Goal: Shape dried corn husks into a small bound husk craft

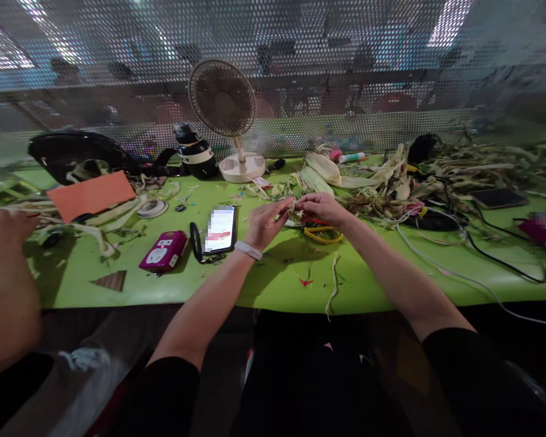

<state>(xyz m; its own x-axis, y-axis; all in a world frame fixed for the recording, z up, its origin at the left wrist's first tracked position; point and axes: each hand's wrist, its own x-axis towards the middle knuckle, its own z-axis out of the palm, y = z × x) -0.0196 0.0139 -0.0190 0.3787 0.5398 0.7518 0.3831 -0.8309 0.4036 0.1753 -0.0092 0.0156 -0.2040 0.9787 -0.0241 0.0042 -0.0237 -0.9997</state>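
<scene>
Left hand [264, 223] and right hand [324, 209] raised together just above the green table [273, 285], fingertips meeting; fingers of both curled and pinched on a small piece of corn husk [295, 207] held between them, too small to tell more; yellow-handled scissors [322, 233] on the table just under the right hand; lit phone [220, 229] on a stand left of the left hand, pink device [164, 250] beside it; white desk fan [225, 109] behind; heap of husks [382, 182] to the right; another person's arm [4, 285] at far left.
</scene>
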